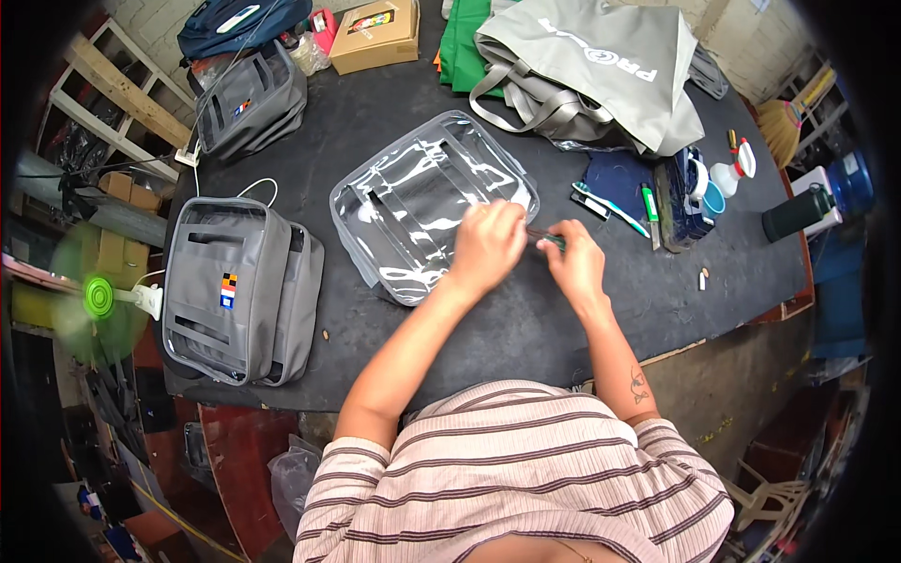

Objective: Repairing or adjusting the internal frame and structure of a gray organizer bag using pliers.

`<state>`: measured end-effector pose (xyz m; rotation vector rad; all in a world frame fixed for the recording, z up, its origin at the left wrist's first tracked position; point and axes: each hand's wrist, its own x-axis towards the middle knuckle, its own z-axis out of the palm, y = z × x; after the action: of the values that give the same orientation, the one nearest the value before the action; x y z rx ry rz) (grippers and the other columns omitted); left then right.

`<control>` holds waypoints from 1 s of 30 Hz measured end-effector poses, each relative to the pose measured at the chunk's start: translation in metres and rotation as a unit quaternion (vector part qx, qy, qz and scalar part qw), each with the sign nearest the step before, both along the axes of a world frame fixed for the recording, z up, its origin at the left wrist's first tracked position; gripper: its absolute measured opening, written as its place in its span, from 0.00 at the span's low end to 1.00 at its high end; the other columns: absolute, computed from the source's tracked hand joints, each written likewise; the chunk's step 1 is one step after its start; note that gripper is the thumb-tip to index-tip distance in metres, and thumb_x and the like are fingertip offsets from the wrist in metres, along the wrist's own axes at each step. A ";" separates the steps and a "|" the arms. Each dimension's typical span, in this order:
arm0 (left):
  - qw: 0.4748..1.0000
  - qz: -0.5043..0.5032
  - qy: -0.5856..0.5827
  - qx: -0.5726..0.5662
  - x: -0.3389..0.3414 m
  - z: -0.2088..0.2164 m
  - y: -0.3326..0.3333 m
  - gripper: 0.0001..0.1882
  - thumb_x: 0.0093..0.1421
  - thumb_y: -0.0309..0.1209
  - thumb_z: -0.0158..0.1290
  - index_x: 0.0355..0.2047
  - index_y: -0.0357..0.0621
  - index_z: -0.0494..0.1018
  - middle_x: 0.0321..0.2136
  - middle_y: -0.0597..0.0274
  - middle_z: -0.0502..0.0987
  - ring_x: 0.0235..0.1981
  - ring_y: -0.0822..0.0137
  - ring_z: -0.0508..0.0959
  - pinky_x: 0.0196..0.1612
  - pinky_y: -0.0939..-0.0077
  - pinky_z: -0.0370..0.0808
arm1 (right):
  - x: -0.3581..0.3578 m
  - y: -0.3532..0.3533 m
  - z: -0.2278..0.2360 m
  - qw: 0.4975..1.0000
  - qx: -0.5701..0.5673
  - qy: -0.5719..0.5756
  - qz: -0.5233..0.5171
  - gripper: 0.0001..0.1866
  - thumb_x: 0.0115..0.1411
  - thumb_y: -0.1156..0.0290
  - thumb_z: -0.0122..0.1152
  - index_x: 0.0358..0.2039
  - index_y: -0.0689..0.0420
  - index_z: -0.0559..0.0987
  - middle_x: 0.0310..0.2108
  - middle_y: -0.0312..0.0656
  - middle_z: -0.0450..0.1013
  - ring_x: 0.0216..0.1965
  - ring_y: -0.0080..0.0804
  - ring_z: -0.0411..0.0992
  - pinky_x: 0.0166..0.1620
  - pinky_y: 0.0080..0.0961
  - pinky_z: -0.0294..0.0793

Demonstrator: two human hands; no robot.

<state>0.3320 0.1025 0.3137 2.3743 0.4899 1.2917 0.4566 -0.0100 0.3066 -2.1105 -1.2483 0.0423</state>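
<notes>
counter (361, 342): dark, beneath both hands
clear-fronted bag (404, 220): flat, just beyond the left hand (491, 242), perhaps for easy reach
left hand: curled over the bag's edge; hold unclear
right hand (574, 263): pinching slim green item (555, 241), a grip suiting its thinness

black table (375, 361), one; on it: clear-fronted grey case (385, 211), one, left hand (491, 246) over its near right edge; right hand (576, 266), holding a small green-and-dark item (549, 239) (kind unclear); grey bags (218, 291), at left; white spray bottle (726, 176), one.
</notes>
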 end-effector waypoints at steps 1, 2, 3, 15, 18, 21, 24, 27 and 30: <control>0.999 -0.024 0.028 0.002 -0.001 0.020 -0.023 0.02 0.53 0.23 0.55 0.29 0.38 0.74 0.28 0.55 0.77 0.29 0.55 0.77 0.36 0.61 0.71 | 0.006 -0.006 -0.008 1.000 0.010 0.013 -0.013 0.10 0.52 0.71 0.66 0.34 0.57 0.77 0.34 0.43 0.74 0.35 0.47 0.76 0.37 0.38 0.74; 0.996 -0.067 -0.032 0.043 0.005 0.021 -0.041 0.02 0.54 0.24 0.55 0.28 0.38 0.74 0.29 0.54 0.78 0.29 0.54 0.76 0.37 0.61 0.72 | 0.008 -0.011 -0.012 0.999 -0.016 0.027 -0.010 0.11 0.54 0.71 0.64 0.37 0.57 0.76 0.36 0.44 0.74 0.38 0.47 0.76 0.39 0.37 0.74; 0.983 -0.174 0.041 -0.040 0.007 0.021 -0.065 0.06 0.56 0.25 0.54 0.34 0.37 0.75 0.32 0.52 0.79 0.35 0.51 0.77 0.43 0.59 0.72 | 0.016 -0.016 -0.028 0.995 0.013 0.094 0.003 0.10 0.55 0.72 0.62 0.38 0.57 0.76 0.37 0.44 0.74 0.39 0.45 0.75 0.41 0.35 0.74; 0.988 0.031 0.031 -0.148 -0.054 0.022 -0.013 0.10 0.52 0.17 0.51 0.32 0.40 0.79 0.31 0.54 0.76 0.36 0.54 0.76 0.43 0.61 0.72 | -0.007 -0.023 -0.031 0.966 0.087 0.244 -0.014 0.15 0.56 0.71 0.67 0.41 0.63 0.75 0.35 0.43 0.72 0.36 0.30 0.72 0.41 0.26 0.73; 0.963 0.054 0.021 -0.263 -0.062 0.016 0.005 0.11 0.53 0.17 0.51 0.35 0.41 0.80 0.32 0.56 0.76 0.35 0.55 0.76 0.42 0.63 0.73 | -0.015 -0.016 -0.032 0.949 0.096 0.299 0.010 0.15 0.55 0.72 0.68 0.41 0.63 0.75 0.36 0.40 0.72 0.36 0.26 0.71 0.41 0.24 0.72; 0.981 0.056 0.031 -0.185 -0.042 0.006 0.013 0.09 0.51 0.19 0.57 0.33 0.41 0.81 0.32 0.58 0.76 0.38 0.54 0.74 0.43 0.63 0.72 | -0.021 -0.006 -0.030 0.945 0.096 0.311 0.018 0.15 0.55 0.73 0.68 0.41 0.63 0.75 0.36 0.40 0.72 0.36 0.25 0.71 0.41 0.23 0.73; 0.986 0.062 0.085 -0.129 -0.017 -0.012 0.010 0.06 0.49 0.23 0.60 0.29 0.42 0.81 0.33 0.59 0.75 0.40 0.54 0.72 0.47 0.61 0.68 | -0.022 -0.004 -0.024 0.939 0.115 0.323 0.036 0.15 0.55 0.74 0.67 0.41 0.64 0.76 0.36 0.40 0.72 0.36 0.24 0.71 0.40 0.21 0.73; 0.980 0.066 0.169 -0.076 -0.008 -0.027 0.017 0.04 0.48 0.25 0.61 0.25 0.42 0.76 0.36 0.60 0.75 0.41 0.55 0.71 0.48 0.59 0.65 | -0.015 -0.014 -0.021 0.947 0.121 0.295 0.021 0.15 0.55 0.74 0.67 0.41 0.64 0.76 0.35 0.40 0.72 0.35 0.24 0.72 0.40 0.21 0.73; 0.984 0.089 0.152 -0.027 -0.007 -0.040 0.010 0.04 0.51 0.23 0.57 0.27 0.41 0.73 0.34 0.58 0.75 0.40 0.54 0.71 0.47 0.58 0.64 | -0.001 -0.028 -0.030 0.940 0.129 0.317 -0.009 0.14 0.55 0.74 0.67 0.41 0.62 0.76 0.35 0.37 0.73 0.36 0.22 0.71 0.40 0.20 0.72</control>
<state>0.3247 0.1120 0.2740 2.5398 0.8323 0.9709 0.4558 -0.0381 0.2767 -1.6789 -0.7915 0.4855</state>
